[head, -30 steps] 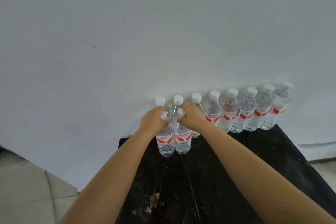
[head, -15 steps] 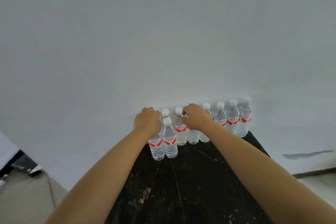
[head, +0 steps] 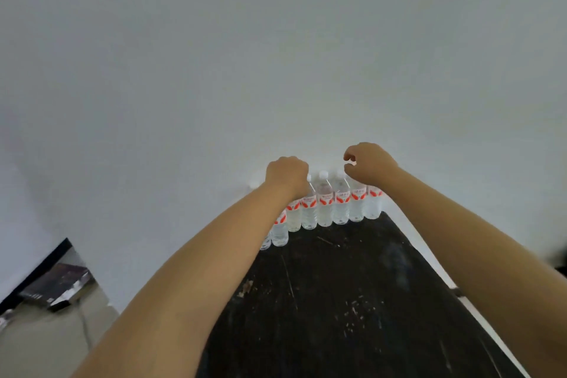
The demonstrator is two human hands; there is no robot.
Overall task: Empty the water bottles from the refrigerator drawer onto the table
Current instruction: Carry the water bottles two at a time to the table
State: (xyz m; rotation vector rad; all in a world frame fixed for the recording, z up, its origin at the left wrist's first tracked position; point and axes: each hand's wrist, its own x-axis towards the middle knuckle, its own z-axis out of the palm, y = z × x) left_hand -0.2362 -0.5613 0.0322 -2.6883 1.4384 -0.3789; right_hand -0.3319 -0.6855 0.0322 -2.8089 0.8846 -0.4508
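Note:
Several clear water bottles (head: 325, 202) with white caps and red-and-white labels stand in a row along the far edge of the black table (head: 352, 301), against the wall. Two more bottles (head: 279, 232) stand a little in front at the row's left end, partly hidden by my left forearm. My left hand (head: 287, 175) is a fist over the left bottles' tops; its fingers are hidden, so any hold on a cap cannot be seen. My right hand (head: 368, 163) hovers above the right bottles with loosely curled fingers and holds nothing.
A plain white wall (head: 276, 55) rises right behind the bottles. The table top is scratched and bare in front of them. At the lower left, a dark shiny box-like object (head: 58, 285) lies on the beige floor (head: 46, 347).
Both hands have risen from the front two bottles. The right hand has let go and lifted above the row. The view has tilted up and pulled back.

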